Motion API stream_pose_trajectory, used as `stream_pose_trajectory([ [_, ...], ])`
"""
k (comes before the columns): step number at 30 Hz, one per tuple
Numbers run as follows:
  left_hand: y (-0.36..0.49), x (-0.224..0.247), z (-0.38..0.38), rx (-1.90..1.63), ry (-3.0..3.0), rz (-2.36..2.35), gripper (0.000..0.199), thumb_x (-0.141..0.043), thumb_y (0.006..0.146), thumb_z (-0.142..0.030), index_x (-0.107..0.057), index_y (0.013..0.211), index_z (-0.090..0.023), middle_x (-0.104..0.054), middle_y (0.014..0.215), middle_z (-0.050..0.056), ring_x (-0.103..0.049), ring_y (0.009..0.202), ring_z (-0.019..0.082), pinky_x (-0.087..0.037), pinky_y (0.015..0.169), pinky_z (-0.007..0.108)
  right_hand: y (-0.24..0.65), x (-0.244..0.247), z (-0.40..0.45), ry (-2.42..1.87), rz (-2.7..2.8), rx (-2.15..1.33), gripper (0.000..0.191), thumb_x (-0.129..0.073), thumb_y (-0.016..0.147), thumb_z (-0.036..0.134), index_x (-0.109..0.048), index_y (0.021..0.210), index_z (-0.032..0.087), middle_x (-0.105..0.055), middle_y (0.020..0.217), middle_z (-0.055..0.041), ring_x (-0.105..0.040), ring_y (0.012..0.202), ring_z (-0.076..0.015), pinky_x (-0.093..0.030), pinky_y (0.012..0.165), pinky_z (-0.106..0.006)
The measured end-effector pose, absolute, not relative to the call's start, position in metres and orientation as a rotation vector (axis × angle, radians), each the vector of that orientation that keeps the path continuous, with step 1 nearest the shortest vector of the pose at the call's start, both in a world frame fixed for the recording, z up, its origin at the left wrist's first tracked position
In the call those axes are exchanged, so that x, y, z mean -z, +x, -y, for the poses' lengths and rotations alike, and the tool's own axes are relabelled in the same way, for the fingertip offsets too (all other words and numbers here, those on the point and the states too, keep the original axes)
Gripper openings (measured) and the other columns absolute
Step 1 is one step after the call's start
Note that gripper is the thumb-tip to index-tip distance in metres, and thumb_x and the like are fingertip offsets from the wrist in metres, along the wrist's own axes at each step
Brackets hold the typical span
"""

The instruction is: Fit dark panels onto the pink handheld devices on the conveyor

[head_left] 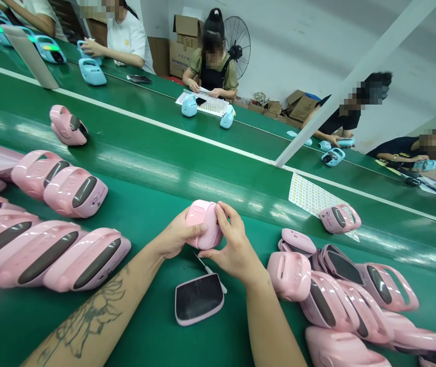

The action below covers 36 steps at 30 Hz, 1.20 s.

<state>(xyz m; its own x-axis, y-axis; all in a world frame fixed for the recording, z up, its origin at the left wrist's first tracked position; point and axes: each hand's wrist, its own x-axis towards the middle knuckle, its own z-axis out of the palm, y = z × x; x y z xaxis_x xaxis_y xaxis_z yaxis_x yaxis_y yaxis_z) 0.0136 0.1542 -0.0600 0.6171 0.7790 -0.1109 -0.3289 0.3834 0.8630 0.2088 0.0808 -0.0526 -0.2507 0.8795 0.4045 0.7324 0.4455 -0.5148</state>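
Observation:
My left hand [181, 235] and my right hand [233, 243] both grip a pink plastic device housing [203, 224] above the green workbench, its far side hidden by my fingers. Just below them lies a pink-rimmed part with a dark glossy face [198, 298], and a thin small screwdriver [210, 271] rests partly beneath it. Rows of similar pink devices [86, 260] lie beside my left forearm, which bears a dark tattoo. More pink devices [327, 300] are heaped to the right of my right hand.
A sheet of small printed labels [313, 194] lies under a pink device [340, 219] on the belt beyond. Past a white rail, co-workers sit at a second green belt with pale blue devices. Cardboard boxes [185, 43] and a standing fan [237, 46] stand along the back wall.

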Motion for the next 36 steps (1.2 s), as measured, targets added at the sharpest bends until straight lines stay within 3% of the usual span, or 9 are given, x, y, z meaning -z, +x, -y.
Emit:
stream_pose_trajectory([
  [5,0.015,0.059,-0.153,-0.752,0.929,-0.531,0.086,-0.099,0.071,-0.051,-0.065,0.141,-0.016,-0.075,0.136,0.019,-0.072,0.122,0.037,-0.06,0.096,0.041,0.205,0.051,-0.08,-1.342,2.043,-0.276,0.145,-0.104,0.068,0.04,-0.007,0.176,0.035,-0.036,0.173,-0.0214,-0.04,0.161,-0.0428,-0.042,0.129,-0.066],
  [11,0.017,0.065,-0.151,-0.809,1.018,-0.559,0.078,-0.093,0.079,-0.049,-0.064,0.145,-0.017,-0.069,0.148,0.02,-0.067,0.134,0.041,-0.056,0.106,0.047,0.202,0.046,-0.077,-1.37,2.007,-0.277,0.138,-0.105,0.068,0.036,-0.018,0.175,0.032,-0.042,0.167,-0.0215,-0.045,0.157,-0.0424,-0.045,0.126,-0.066],
  [16,0.016,0.067,-0.15,-0.829,1.117,-0.666,0.081,-0.092,0.078,-0.055,-0.066,0.143,-0.016,-0.071,0.146,0.02,-0.066,0.134,0.043,-0.052,0.111,0.052,0.202,0.049,-0.077,-1.385,1.989,-0.305,0.137,-0.105,0.066,0.03,-0.02,0.174,0.032,-0.042,0.166,-0.0206,-0.045,0.156,-0.0419,-0.045,0.127,-0.066],
  [25,0.018,0.06,-0.148,-0.78,1.022,-0.703,0.092,-0.1,0.064,-0.058,-0.07,0.138,-0.014,-0.077,0.135,0.02,-0.072,0.124,0.042,-0.058,0.097,0.045,0.205,0.057,-0.078,-1.367,1.969,-0.346,0.138,-0.105,0.066,0.039,-0.02,0.175,0.034,-0.041,0.167,-0.0199,-0.044,0.157,-0.0421,-0.044,0.127,-0.065],
  [29,0.025,0.06,-0.145,-0.769,0.849,-0.711,0.081,-0.1,0.067,-0.051,-0.073,0.133,-0.012,-0.08,0.125,0.018,-0.076,0.112,0.037,-0.059,0.095,0.044,0.207,0.054,-0.078,-1.35,1.981,-0.444,0.144,-0.104,0.066,0.048,-0.012,0.177,0.033,-0.036,0.172,-0.0205,-0.039,0.161,-0.0422,-0.039,0.131,-0.065],
  [36,0.027,0.058,-0.144,-0.787,0.802,-0.746,0.072,-0.101,0.065,-0.045,-0.075,0.123,-0.011,-0.082,0.109,0.014,-0.076,0.093,0.029,-0.058,0.082,0.038,0.209,0.054,-0.078,-1.393,1.94,-0.568,0.124,-0.094,0.08,0.054,-0.019,0.176,0.032,-0.036,0.174,-0.019,-0.035,0.164,-0.0412,-0.036,0.133,-0.065],
])
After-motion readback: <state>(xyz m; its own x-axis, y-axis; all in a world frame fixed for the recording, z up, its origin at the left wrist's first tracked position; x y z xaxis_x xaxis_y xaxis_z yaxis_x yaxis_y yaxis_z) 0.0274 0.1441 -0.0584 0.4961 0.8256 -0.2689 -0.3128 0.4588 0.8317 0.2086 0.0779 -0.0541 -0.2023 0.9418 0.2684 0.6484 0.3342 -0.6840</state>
